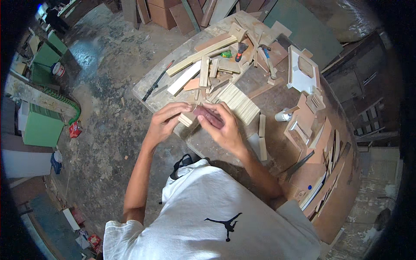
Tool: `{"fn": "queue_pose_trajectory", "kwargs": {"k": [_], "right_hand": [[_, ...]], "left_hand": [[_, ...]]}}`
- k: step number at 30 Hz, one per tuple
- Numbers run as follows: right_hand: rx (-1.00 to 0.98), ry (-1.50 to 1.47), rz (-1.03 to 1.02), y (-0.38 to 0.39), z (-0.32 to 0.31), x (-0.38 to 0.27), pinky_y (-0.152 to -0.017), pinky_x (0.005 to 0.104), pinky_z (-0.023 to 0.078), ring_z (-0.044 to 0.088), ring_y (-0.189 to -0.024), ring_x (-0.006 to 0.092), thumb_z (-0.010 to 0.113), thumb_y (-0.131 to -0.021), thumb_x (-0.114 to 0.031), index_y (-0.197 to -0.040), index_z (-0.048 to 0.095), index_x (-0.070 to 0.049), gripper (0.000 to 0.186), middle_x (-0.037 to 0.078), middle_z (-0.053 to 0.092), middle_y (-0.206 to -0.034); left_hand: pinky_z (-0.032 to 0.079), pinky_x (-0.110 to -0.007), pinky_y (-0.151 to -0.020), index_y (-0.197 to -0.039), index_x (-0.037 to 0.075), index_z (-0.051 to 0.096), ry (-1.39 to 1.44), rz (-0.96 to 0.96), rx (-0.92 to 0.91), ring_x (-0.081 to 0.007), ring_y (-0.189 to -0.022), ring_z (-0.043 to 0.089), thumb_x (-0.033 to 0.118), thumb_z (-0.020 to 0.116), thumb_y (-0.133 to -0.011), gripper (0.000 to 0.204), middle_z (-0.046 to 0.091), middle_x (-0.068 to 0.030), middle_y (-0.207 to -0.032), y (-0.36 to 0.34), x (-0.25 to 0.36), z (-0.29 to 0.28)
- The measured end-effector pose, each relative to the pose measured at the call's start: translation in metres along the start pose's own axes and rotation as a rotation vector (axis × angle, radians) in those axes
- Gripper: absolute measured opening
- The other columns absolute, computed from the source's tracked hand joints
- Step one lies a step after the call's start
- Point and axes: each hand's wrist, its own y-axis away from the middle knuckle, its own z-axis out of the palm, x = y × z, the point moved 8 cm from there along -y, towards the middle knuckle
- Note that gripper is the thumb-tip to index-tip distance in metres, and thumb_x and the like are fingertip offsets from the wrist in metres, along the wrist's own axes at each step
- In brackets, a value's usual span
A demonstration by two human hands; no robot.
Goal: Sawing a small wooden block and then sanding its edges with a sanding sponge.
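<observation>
My left hand [164, 123] is closed on a small pale wood block [186, 119] in front of my chest, above the table's near edge. In my right hand [227, 132] is a folded, reddish-brown piece of sandpaper [208, 116], pinched between thumb and fingers. The sandpaper is close beside the block's upper end; whether the two touch cannot be made out. Just beyond my right hand, a row of pale wood strips [238, 103] lies side by side on the worktable [147, 84]. A few short wood pieces [262, 136] lie to the right of it.
Loose wood offcuts [203, 71] cover the table's far part, with a hammer [268, 56] and a red-and-black tool [241, 52] among them. A white bottle [283, 115] stands at the right, near a handsaw [301, 162] and stacked boards. Green cabinets [42, 125] stand at the left.
</observation>
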Motion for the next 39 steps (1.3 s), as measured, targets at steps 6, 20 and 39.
{"fn": "queue_pose_trajectory", "kwargs": {"k": [6, 20, 39], "right_hand": [[-0.016, -0.036, -0.058, -0.002, 0.003, -0.014, -0.085, 0.0363, 0.053, 0.069, -0.097, 0.0285, 0.079, -0.086, -0.015, -0.117, 0.066, 0.001, 0.038, 0.017, 0.066, -0.105], [0.028, -0.015, -0.088, -0.003, 0.015, -0.008, -0.082, 0.0391, 0.054, 0.068, -0.094, 0.0316, 0.079, -0.085, -0.018, -0.111, 0.066, 0.002, 0.035, 0.017, 0.066, -0.105], [-0.044, -0.024, -0.056, 0.008, 0.056, -0.016, -0.083, 0.0394, 0.054, 0.068, -0.096, 0.0339, 0.079, -0.088, -0.019, -0.117, 0.067, 0.0, 0.037, 0.019, 0.065, -0.105]], "left_hand": [[0.052, -0.037, -0.099, -0.117, 0.0, 0.072, -0.033, 0.013, 0.03, -0.0287, -0.113, 0.068, -0.007, 0.064, -0.089, 0.03, 0.072, -0.013, -0.119, 0.002, 0.011, -0.006], [0.052, -0.039, -0.099, -0.115, -0.001, 0.072, -0.095, 0.026, 0.052, -0.0304, -0.112, 0.068, -0.01, 0.062, -0.086, 0.032, 0.072, -0.0133, -0.118, 0.013, 0.011, -0.02], [0.052, -0.037, -0.099, -0.119, -0.001, 0.07, -0.109, 0.033, 0.12, -0.0283, -0.113, 0.068, -0.007, 0.066, -0.089, 0.031, 0.072, -0.0131, -0.119, 0.057, 0.043, -0.057]]}}
